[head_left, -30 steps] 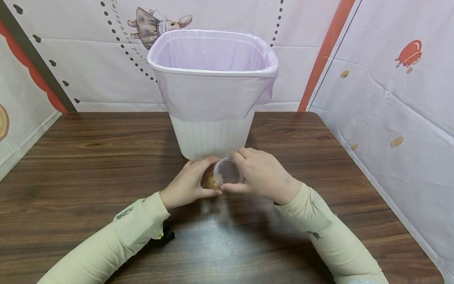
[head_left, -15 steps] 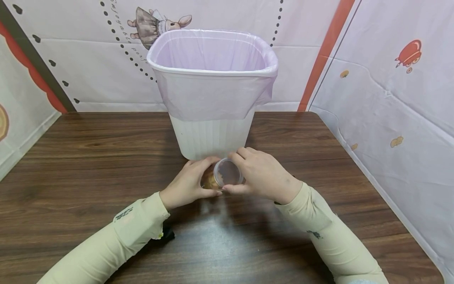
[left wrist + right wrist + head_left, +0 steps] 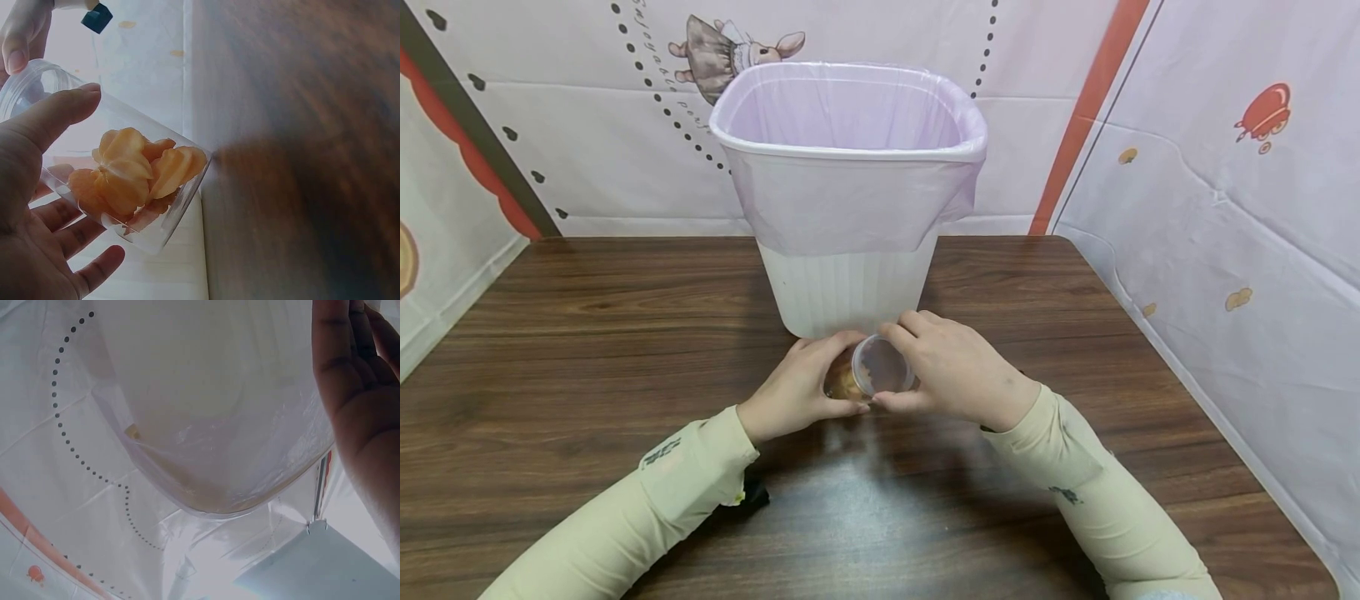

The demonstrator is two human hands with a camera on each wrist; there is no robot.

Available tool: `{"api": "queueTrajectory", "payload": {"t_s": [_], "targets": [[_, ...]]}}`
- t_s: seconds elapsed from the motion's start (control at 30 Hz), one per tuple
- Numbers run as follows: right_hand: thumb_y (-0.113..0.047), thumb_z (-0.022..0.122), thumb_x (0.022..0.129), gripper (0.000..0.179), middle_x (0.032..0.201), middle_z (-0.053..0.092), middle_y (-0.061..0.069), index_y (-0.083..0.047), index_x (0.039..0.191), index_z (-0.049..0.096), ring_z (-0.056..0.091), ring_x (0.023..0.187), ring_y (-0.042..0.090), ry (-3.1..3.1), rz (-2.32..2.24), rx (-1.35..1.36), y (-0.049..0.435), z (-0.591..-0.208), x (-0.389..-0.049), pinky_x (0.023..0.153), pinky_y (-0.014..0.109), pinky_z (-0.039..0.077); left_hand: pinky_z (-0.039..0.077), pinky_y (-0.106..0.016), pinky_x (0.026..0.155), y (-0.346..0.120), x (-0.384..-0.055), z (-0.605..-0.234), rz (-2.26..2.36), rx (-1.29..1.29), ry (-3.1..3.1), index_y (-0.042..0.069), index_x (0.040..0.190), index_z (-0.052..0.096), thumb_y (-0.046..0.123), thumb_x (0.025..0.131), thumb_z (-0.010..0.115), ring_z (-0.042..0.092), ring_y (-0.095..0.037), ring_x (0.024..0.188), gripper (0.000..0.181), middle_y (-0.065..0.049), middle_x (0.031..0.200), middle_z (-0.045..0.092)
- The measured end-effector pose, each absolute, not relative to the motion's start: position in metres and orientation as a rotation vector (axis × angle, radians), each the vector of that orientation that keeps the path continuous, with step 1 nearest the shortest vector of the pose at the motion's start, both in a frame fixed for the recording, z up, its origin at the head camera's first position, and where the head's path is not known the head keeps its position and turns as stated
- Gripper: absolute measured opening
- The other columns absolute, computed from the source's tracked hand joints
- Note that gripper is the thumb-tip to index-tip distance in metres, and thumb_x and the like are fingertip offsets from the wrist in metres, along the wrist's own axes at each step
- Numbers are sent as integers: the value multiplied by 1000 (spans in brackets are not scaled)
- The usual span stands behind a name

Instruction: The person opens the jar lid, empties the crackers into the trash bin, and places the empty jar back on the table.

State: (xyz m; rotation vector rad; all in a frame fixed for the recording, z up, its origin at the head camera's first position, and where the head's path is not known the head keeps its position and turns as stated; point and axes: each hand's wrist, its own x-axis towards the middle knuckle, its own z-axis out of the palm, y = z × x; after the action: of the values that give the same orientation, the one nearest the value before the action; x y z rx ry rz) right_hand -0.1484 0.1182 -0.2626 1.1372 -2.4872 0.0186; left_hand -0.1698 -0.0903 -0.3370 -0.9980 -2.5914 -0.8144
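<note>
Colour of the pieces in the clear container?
The pieces are orange-yellow; clearest in the left wrist view.

jar [image 3: 112,117]: smooth clear plastic | table [image 3: 587,333]: glossy wood-grain | bin [image 3: 853,287]: ribbed plastic

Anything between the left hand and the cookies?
Yes: the wall of the clear jar. The left hand grips it from outside; the cookies are inside, toward its base. Nothing else visible stands between.
</note>
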Motion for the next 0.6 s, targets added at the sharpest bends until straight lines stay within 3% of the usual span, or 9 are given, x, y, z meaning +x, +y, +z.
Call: {"api": "queueTrajectory", "payload": {"t_s": [0.6], "targets": [[-49, 67, 69, 61, 91, 54, -1, -10, 114, 56, 53, 77, 13, -2507, 34, 1187, 120, -260, -149, 67, 26, 47, 36, -43, 91, -90, -169, -336, -817, -1018, -2580, 20, 125, 44, 41, 64, 78, 52, -6, 104, 73, 8, 116, 56]]}}
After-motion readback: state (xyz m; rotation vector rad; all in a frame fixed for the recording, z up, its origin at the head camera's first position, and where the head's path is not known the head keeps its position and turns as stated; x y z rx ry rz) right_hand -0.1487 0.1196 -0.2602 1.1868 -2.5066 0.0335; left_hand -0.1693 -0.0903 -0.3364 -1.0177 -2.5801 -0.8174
